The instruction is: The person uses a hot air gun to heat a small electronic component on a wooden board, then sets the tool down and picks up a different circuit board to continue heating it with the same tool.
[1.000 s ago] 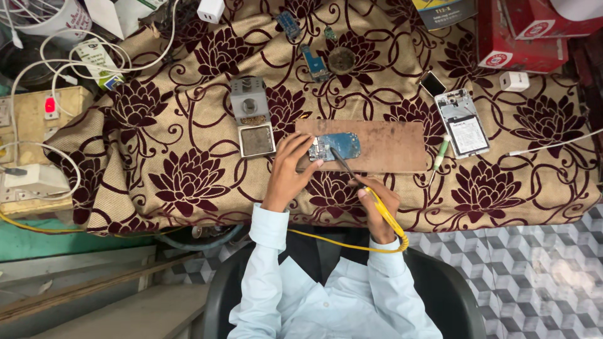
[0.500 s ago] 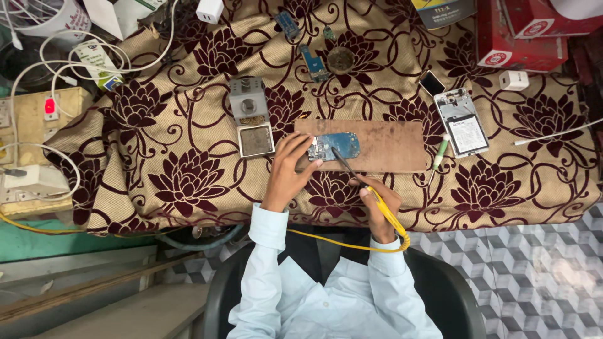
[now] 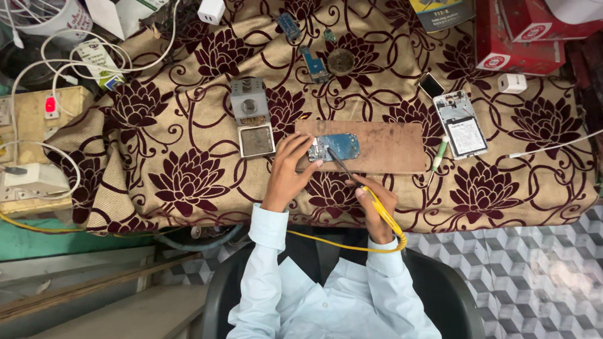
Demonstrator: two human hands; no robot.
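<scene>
The tabletop has a tan cloth with big dark red flowers on it. The cloth hangs over the near edge, just in front of the person. The left half of the cloth is mostly bare. The right near corner is bare too.

Along the far edge sit packages. A red box with round white and red labels is at the far right corner. A dark box with a yellow label is just left of it. A small white cube plug lies under the red box. Another white plug is at the far edge, near the middle. Past the left edge is a yellow-brown box with a red switch, and white wires run over it.

A brown board lies near the middle of the tabletop, close to the near edge. On its left end lies a small blue circuit board, long and flat, with tiny parts on it.

The left hand rests on the left end of the circuit board, its fingers spread and pressing it down. The right hand has its fingers closed around a yellow soldering iron. The dark tip touches the circuit board. A yellow cord loops back from it.

A grey metal stand sits just left of the brown board. An open phone lies to the right.
</scene>
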